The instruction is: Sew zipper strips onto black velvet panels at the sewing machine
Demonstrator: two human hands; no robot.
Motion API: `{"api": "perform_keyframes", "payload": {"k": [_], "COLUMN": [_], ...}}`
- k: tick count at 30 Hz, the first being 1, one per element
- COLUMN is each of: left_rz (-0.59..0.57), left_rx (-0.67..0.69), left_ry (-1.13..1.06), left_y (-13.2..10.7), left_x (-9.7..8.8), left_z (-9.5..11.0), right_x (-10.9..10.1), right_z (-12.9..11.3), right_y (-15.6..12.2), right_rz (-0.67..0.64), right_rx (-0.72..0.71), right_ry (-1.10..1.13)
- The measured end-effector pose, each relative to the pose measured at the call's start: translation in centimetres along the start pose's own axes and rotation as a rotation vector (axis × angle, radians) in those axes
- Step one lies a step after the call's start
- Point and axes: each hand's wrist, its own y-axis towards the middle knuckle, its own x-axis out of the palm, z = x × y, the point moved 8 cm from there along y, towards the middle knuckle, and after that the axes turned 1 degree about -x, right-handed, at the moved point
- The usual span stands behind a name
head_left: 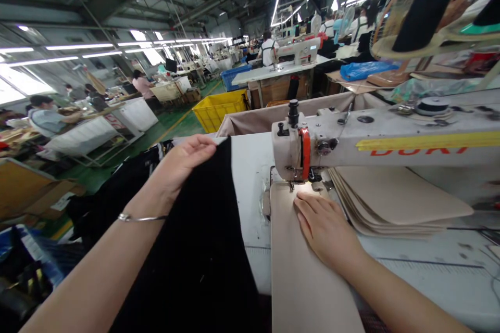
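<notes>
My left hand (189, 158) is closed on the top corner of a black fabric piece (199, 250), which hangs down over the table's front edge. Flat on a beige fabric panel (304, 276) lies my right hand (326, 226), its fingertips just in front of the needle area. The panel runs from under the presser foot (292, 186) towards me and over the edge. Above it stands the head of a sewing machine (320, 140) with an orange-red guard. To the right of my right hand, a stack of beige panels (402, 200) sits beneath the machine arm.
The white tabletop (253, 166) carries a printed ruler line. Behind it stand a beige cloth-lined bin (250, 122) and a yellow crate (221, 109). Thread cones (424, 15) rise at the right. Dark fabric (117, 187) lies in a heap at the left. Other people work farther off.
</notes>
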Motion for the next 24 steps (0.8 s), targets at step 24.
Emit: {"api": "perform_keyframes", "payload": {"k": [24], "left_rz": [-0.362], "left_rx": [0.301], "left_ry": [0.242], "left_y": [-3.4], "left_x": [19.7], "left_z": [-2.0], "right_x": [0.0], "right_z": [0.3], "right_y": [0.3], "right_rz": [-0.015], "right_rx": [0.001], "right_ry": [0.022]}}
